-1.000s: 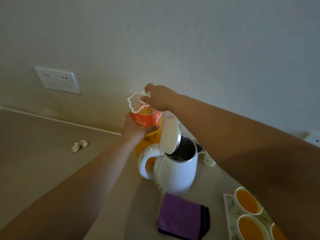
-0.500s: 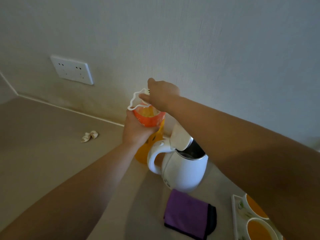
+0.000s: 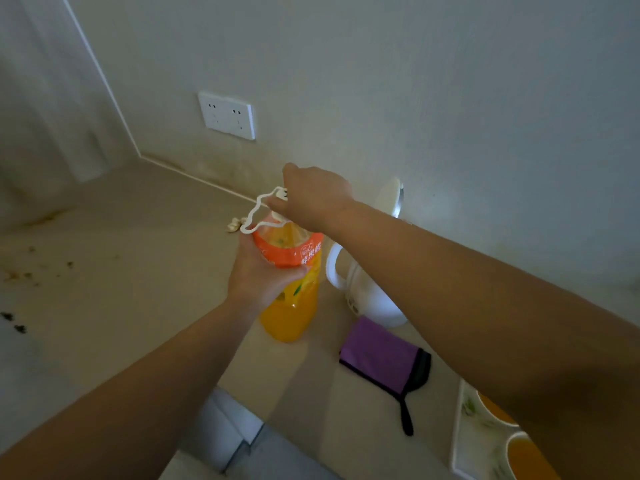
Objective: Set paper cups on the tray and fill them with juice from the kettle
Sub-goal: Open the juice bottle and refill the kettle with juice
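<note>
Beige surface [image 3: 121, 271] by the wall holds the white kettle [image 3: 374, 299], lid up. Just at its 9 o'clock is the juice bottle [image 3: 294, 310]. Left hand [image 3: 259, 275] wraps round its neck; right hand [image 3: 311, 199] pinches its top. Purple cloth [image 3: 377, 355] lies at the kettle's 6 o'clock, tray [image 3: 458, 427] with full paper cups [image 3: 519, 455] at 5.

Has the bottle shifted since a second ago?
Yes. The bottle was partly behind the kettle handle; now it is clear of it, to its left and nearer the camera.
</note>
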`<action>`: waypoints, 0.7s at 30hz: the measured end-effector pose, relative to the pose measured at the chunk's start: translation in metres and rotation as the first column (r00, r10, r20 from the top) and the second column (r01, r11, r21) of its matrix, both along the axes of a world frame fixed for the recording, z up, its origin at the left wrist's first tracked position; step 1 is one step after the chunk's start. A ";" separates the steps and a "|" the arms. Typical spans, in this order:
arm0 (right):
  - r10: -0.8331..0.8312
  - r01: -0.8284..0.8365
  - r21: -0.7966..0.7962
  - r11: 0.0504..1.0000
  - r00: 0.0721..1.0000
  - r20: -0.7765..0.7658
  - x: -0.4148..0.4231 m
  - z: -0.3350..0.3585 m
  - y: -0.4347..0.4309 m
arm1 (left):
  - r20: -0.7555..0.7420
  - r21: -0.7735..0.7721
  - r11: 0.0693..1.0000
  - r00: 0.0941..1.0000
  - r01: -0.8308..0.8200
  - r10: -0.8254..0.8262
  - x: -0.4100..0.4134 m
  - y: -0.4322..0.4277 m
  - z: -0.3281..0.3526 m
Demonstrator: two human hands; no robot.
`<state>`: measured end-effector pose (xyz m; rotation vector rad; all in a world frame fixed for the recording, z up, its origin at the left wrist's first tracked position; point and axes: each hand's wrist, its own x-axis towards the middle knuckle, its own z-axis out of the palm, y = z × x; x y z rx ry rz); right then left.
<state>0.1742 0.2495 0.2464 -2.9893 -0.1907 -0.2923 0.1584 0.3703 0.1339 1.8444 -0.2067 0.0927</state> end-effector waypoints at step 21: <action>-0.023 0.038 -0.242 0.970 0.998 0.065 -0.069 -0.005 -0.005 | -0.036 0.059 0.990 0.991 0.128 -0.126 -0.083 0.005 -0.008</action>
